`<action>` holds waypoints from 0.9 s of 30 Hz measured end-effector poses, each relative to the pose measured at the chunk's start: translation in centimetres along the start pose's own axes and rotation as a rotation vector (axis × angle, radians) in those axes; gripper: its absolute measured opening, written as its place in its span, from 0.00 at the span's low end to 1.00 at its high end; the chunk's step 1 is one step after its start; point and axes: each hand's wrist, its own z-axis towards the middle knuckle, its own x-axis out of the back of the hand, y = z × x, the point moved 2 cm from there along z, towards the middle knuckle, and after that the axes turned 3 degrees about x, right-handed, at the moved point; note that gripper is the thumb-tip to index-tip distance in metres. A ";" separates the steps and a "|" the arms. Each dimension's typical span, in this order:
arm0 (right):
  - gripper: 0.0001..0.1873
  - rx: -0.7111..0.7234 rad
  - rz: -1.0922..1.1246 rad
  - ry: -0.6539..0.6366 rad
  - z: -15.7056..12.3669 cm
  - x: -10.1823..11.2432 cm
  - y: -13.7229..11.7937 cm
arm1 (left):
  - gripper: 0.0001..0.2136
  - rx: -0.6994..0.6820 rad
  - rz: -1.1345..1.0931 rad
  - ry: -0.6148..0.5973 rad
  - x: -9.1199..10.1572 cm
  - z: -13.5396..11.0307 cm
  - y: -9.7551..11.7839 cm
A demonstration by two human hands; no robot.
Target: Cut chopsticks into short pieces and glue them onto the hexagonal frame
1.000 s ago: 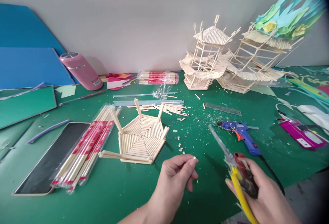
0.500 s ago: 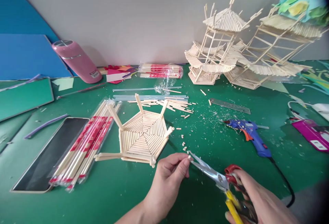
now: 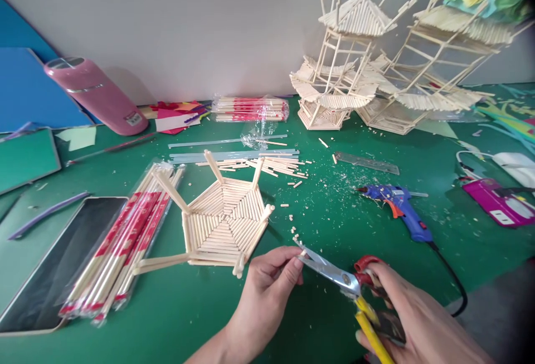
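Observation:
My left hand (image 3: pixel 267 291) pinches a short wooden stick (image 3: pixel 303 253) between thumb and fingers, with only its tip showing. In my right hand (image 3: pixel 412 311) are scissors (image 3: pixel 334 272) with one red and one yellow handle. Their blades reach round the stick's tip, slightly apart. Beyond my left hand lies a hexagonal wooden-stick frame (image 3: pixel 228 216) with a web-like base and posts rising outward at its corners. Several tiny cut stick pieces (image 3: pixel 291 218) lie past the scissor tips.
A blue glue gun (image 3: pixel 397 202) with a black cord lies at right, near a clear ruler (image 3: pixel 368 163). Packaged chopsticks (image 3: pixel 125 241) and a dark phone-like slab (image 3: pixel 62 263) lie left. Stick pagoda models (image 3: pixel 338 68) and a pink bottle (image 3: pixel 96 93) stand at the back.
The scissor blades have drawn closer together around the stick's tip. The view has shifted a little, so most things appear further left; the left hand keeps its pinch.

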 end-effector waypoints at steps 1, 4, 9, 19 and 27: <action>0.29 0.004 0.004 -0.005 0.0 0.1 -0.1 | 0.12 -0.002 0.004 -0.007 0.0 0.0 0.0; 0.29 0.000 0.002 -0.033 0.0 0.5 -0.3 | 0.12 -0.012 0.009 -0.020 0.0 0.0 0.1; 0.29 -0.032 0.044 -0.078 0.1 0.8 -0.7 | 0.12 -0.022 -0.004 -0.044 -0.1 0.0 0.0; 0.24 -0.103 0.163 -0.120 0.3 1.3 -1.3 | 0.11 -0.028 -0.010 -0.052 -0.4 -0.2 0.2; 0.25 -0.111 0.196 -0.162 0.0 1.4 -1.6 | 0.11 -0.027 -0.048 -0.041 -0.4 -0.2 0.0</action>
